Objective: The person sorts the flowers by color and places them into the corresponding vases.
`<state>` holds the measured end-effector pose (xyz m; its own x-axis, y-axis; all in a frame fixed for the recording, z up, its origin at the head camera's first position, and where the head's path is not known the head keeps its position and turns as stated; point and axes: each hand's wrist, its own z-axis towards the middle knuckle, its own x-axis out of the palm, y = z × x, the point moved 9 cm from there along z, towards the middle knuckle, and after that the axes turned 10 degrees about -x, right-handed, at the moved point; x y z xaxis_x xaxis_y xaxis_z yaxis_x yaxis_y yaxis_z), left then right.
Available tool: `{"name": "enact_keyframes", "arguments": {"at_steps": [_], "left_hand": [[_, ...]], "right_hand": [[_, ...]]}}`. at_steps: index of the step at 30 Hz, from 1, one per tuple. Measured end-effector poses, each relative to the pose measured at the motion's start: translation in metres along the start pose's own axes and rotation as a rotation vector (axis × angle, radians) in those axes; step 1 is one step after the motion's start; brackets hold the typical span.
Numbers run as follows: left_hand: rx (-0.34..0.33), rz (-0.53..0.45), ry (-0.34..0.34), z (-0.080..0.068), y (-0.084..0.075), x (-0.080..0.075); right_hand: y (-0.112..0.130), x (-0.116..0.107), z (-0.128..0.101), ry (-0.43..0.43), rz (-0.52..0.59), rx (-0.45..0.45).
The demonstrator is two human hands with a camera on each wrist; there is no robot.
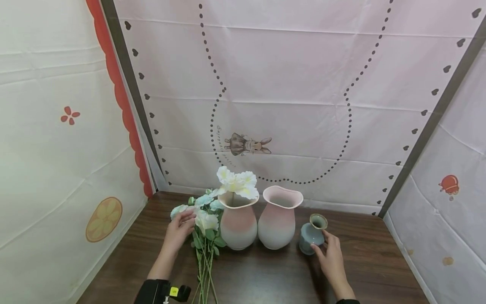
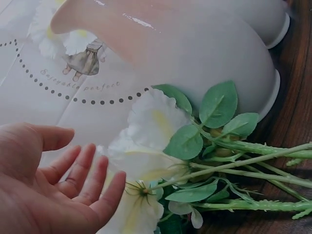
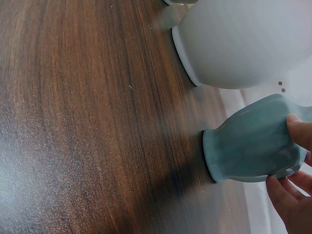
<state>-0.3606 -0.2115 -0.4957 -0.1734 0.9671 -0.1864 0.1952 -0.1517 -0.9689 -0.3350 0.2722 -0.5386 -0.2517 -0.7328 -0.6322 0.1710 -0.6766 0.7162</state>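
In the head view my left hand is at the blossoms of a bunch of artificial flowers. Its fingers are loosely bent, and the left wrist view shows nothing held in them, beside the white petals. My right hand grips a small blue-green vase between thumb and fingers. The vase leans slightly; its foot is at the tabletop, and I cannot tell whether it touches. Left of it stand two larger pink-and-white vases, an unfilled one and one with a white flower in its mouth.
Green stems stretch toward the near edge of the brown wooden table. Printed cloth hangs behind the table and along its left and right sides.
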Motion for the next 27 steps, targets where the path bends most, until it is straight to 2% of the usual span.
{"name": "enact_keyframes", "arguments": {"at_steps": [3,7,18,27], "left_hand": [[-0.014,-0.056,-0.025,-0.001,0.004,-0.005],[-0.039,-0.081,-0.044,-0.001,0.01,-0.008],[-0.107,-0.106,-0.014,0.001,0.038,-0.003],[-0.193,-0.128,0.007,-0.001,0.057,0.004]], "right_hand": [[0.0,0.0,0.0,0.002,-0.002,0.0],[0.001,0.0,0.0,0.003,-0.007,-0.002],[0.003,-0.002,0.0,-0.012,-0.013,-0.016],[0.003,-0.001,0.0,0.002,-0.007,0.004]]}}
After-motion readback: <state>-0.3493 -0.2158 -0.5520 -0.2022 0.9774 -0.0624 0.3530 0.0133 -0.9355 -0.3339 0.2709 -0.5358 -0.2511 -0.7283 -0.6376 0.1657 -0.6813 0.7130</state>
